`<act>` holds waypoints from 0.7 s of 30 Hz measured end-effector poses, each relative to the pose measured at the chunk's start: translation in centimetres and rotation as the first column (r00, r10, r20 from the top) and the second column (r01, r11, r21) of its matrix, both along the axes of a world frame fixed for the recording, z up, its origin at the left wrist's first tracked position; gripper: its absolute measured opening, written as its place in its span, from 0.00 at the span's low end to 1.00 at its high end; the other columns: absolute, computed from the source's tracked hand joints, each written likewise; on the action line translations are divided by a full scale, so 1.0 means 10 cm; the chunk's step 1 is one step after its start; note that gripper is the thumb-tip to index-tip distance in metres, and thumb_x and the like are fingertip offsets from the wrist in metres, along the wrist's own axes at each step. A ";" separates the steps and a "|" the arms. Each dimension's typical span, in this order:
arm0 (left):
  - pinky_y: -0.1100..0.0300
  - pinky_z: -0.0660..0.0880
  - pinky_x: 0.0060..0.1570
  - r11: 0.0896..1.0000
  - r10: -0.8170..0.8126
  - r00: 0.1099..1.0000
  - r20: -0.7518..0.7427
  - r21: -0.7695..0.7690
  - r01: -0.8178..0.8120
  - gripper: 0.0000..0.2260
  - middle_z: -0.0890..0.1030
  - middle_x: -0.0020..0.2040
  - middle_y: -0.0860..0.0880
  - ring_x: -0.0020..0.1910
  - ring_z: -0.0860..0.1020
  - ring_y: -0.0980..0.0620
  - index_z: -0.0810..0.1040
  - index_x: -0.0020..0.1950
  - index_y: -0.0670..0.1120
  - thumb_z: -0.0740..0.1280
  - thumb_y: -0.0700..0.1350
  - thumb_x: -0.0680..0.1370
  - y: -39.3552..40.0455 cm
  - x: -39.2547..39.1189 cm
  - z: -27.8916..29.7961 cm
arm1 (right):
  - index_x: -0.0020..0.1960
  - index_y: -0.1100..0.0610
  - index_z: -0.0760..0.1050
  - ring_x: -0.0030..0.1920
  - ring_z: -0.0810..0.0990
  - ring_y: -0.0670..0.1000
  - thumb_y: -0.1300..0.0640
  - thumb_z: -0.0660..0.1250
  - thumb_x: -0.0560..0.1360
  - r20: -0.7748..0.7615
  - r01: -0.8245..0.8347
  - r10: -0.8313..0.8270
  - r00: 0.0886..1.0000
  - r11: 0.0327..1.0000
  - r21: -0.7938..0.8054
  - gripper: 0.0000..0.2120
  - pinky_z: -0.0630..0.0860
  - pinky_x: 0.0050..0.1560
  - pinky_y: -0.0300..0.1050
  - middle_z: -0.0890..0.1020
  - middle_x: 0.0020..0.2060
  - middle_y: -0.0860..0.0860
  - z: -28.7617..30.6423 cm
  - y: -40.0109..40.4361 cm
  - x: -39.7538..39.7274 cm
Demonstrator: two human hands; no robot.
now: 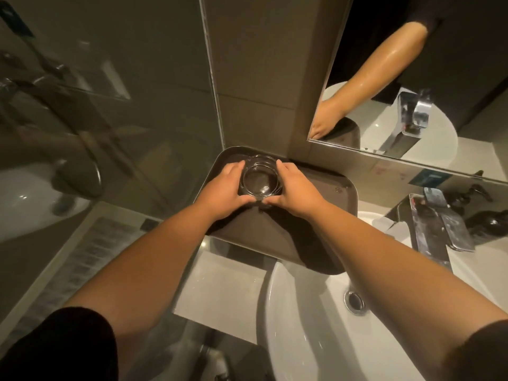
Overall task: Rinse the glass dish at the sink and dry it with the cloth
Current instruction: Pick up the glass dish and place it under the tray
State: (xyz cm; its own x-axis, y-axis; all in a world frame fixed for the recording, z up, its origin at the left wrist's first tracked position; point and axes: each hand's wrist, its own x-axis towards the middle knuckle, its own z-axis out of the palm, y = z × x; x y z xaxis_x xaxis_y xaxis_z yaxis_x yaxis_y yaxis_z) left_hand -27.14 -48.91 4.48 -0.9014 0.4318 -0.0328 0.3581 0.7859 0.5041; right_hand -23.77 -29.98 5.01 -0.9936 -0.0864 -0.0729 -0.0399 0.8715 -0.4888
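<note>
A round clear glass dish (259, 178) rests on a dark brown tray (324, 199) in the far corner of the counter. My left hand (222, 192) cups its left side and my right hand (295, 189) cups its right side, thumbs meeting at the near edge. Both hands grip the dish. The white sink basin (310, 320) with its metal drain (354, 302) lies near me on the right. No cloth is visible.
A chrome tap (434, 229) stands at the sink's right, with dark pump bottles (486, 221) behind it. A mirror (412, 78) fills the upper right. A glass shower panel (96, 105) is on the left. A white square counter patch (222, 287) lies beside the basin.
</note>
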 end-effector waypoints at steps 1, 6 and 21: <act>0.53 0.68 0.68 1.000 -0.004 1.000 0.004 -0.001 0.004 0.43 0.61 0.76 0.46 0.71 0.67 0.47 0.55 0.78 0.45 0.74 0.55 0.70 0.00 -0.04 -0.03 | 0.78 0.62 0.53 0.72 0.65 0.57 0.44 0.78 0.65 0.003 0.006 -0.006 1.000 1.000 -0.003 0.52 0.65 0.70 0.48 0.65 0.72 0.58 -0.04 0.00 -0.03; 0.54 0.65 0.69 1.000 -0.009 1.000 0.002 -0.002 0.009 0.43 0.61 0.76 0.45 0.72 0.65 0.46 0.55 0.78 0.44 0.75 0.54 0.70 0.00 -0.17 -0.17 | 0.77 0.62 0.54 0.72 0.64 0.57 0.44 0.78 0.65 0.005 0.010 -0.010 1.000 1.000 0.003 0.53 0.64 0.72 0.49 0.65 0.73 0.58 -0.16 0.00 -0.16; 0.51 0.62 0.71 0.995 -0.033 0.999 -0.015 -0.097 0.031 0.43 0.61 0.77 0.43 0.74 0.62 0.44 0.53 0.78 0.43 0.73 0.56 0.72 0.02 -0.19 -0.18 | 0.78 0.62 0.52 0.72 0.62 0.59 0.40 0.75 0.67 0.065 0.004 -0.009 0.998 0.997 0.082 0.52 0.61 0.71 0.49 0.63 0.74 0.59 -0.20 0.00 -0.20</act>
State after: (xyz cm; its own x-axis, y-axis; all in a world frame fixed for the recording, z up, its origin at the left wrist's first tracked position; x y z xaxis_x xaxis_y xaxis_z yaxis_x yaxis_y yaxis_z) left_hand -29.09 -48.68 2.71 -0.8880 0.4557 -0.0611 0.3913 0.8188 0.4202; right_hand -25.81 -29.95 3.05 -0.9870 -0.0712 -0.1441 -0.0046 0.9087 -0.4173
